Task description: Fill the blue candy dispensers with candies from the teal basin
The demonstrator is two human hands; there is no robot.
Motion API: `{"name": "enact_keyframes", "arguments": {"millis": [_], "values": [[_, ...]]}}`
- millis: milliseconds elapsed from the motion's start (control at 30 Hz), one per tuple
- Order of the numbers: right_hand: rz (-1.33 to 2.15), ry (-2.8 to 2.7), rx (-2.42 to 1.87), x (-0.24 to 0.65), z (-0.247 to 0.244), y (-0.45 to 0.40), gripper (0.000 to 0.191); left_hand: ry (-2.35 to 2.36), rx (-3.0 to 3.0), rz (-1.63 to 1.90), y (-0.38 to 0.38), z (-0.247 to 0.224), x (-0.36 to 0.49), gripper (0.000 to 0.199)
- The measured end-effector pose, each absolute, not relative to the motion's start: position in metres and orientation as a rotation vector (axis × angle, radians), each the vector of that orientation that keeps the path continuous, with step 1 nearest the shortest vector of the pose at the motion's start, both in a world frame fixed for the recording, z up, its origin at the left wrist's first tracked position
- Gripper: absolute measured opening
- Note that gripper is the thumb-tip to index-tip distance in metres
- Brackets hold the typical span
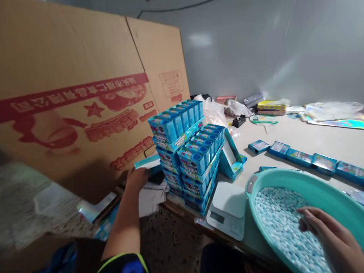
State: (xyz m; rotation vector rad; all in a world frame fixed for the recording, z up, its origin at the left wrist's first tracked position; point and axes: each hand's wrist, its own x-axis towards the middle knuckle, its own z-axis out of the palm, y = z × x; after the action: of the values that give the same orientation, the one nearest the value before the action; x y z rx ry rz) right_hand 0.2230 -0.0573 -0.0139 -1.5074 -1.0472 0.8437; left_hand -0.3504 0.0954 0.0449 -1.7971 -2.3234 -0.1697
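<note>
My left hand (137,178) reaches out to the far left, its fingers curled at the near end of a blue cardboard tray (149,161) with a pale inside. Beside it stand stacked blue display boxes (191,165) printed "Caramelo", holding rows of small blue containers. My right hand (329,232) hovers over a turquoise basin (335,182), thumb and fingers pinched together. Whatever lies between those fingertips is too small to make out. Many small pale-blue candies (285,221) fill the basin's bottom.
A white kitchen scale (228,209) sits between stack and basin. An upright blue display tray (231,155) leans against the stack. Blue packs (324,164) form a row behind the basin. A large cardboard carton (78,86) rises at left. Plastic bags (332,109) lie at the back.
</note>
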Motion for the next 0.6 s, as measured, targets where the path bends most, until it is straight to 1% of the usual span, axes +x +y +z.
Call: {"name": "enact_keyframes", "arguments": {"millis": [67,133,233,367,500,600], "values": [[0.842,-1.01,-1.574,0.222,-0.014,-0.054,0.066,-2.271,-1.839,-0.134,0.099,0.039,-0.36,0.02],[0.819,-0.997,-1.6,0.22,-0.012,-0.051,0.067,-2.23,-1.82,-0.139,0.1,0.033,-0.369,0.025],[0.793,-1.037,-1.608,0.216,-0.006,-0.048,0.064,-2.211,-1.715,-0.182,0.098,0.028,-0.376,0.035],[0.776,-1.127,-1.658,0.211,0.006,-0.048,0.06,-2.237,-1.536,-0.25,0.092,0.035,-0.379,0.043],[0.763,-1.157,-1.761,0.213,0.011,-0.054,0.059,-2.303,-1.276,-0.438,0.089,0.048,-0.372,0.058],[0.778,-1.193,-1.783,0.223,0.001,-0.057,0.06,-2.313,-1.239,-0.53,0.09,0.052,-0.361,0.054]]}}
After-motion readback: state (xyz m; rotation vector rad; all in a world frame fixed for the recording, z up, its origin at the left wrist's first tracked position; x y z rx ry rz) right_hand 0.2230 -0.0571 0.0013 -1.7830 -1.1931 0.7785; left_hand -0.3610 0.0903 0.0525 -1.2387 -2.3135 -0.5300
